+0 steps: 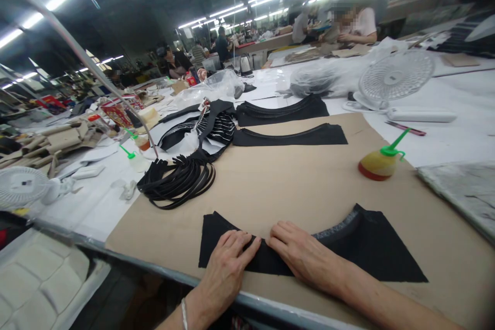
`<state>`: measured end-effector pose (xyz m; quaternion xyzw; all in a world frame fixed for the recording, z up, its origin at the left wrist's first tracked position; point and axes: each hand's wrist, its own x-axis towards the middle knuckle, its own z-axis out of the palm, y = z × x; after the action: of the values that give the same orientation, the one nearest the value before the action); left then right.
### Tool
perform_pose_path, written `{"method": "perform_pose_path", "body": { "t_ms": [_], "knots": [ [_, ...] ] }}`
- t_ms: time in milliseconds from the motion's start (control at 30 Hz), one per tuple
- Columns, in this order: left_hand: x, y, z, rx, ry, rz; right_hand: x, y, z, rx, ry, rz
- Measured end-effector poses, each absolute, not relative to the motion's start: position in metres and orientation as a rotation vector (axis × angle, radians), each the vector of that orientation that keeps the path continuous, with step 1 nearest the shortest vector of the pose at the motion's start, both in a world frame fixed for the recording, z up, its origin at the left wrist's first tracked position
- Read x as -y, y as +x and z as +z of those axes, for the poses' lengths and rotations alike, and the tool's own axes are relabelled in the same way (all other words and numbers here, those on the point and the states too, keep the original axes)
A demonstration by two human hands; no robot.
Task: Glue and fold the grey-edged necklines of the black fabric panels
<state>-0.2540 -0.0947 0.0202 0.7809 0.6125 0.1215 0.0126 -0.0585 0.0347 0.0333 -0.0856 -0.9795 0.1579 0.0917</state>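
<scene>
A black fabric piece with a curved upper edge lies on the tan sheet in front of me. My left hand rests on its left half, closed at the curved edge with the thumb pointing right. Close beside it, my right hand bends its fingers together over the same edge, near the middle. The fingertips hide the bit of edge under them. To the right of my hands, that edge carries a greyish shiny strip. Farther back lie a single black curved piece and a stack of similar black pieces.
Black strips lie bundled at the left of the tan sheet. A squeeze bottle with a green spout stands at right, near a white fan. Another fan is at left. Several people work in the background.
</scene>
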Motion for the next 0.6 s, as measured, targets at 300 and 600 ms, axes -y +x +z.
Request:
{"method": "perform_pose_path", "body": {
  "t_ms": [300, 600],
  "knots": [
    [0.092, -0.249, 0.030, -1.972, 2.278, 0.566, -0.040, -0.048, 0.046, 2.817, -0.425, 0.700],
    [0.061, -0.205, 0.052, -1.928, 1.799, 0.656, -0.044, -0.050, 0.051, 2.860, -0.616, 0.781]
  ]
}}
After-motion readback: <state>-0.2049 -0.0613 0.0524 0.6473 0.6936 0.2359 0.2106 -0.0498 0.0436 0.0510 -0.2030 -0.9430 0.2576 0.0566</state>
